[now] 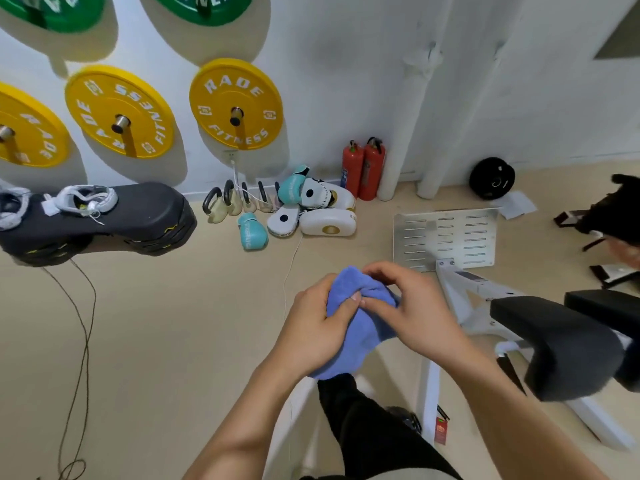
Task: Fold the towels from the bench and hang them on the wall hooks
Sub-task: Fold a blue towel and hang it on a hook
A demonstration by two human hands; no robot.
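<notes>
Blue towel (360,320) held in mid-air in front of the person, just left of the black padded bench (557,341); bunched, not yet a flat fold. Left hand (311,327) wraps the towel's left side, thumb pressed across the cloth; right hand (412,313) pinches the top edge with curled fingers; the two hands almost touch over the bundle.

Risks, as judgement: the lower part of the towel hangs loose below the left hand; if either pinch slackens during the next fold, the cloth may slip to the floor; a crumpled start would likely give an uneven fold that sits badly on a hook. No wall hooks identifiable here; the person must turn or walk, and the thin cable (83,341) on the floor well left of the bench could catch a foot.

Writing: yellow weight plates (235,105) on the wall left of and beyond the bench read "RADE FITNESS"; green plates (55,12) above them show cropped letters only; teal boxing glove (252,232) carries lettering too small to read; labels on the red fire extinguishers (363,171) illegible.
</notes>
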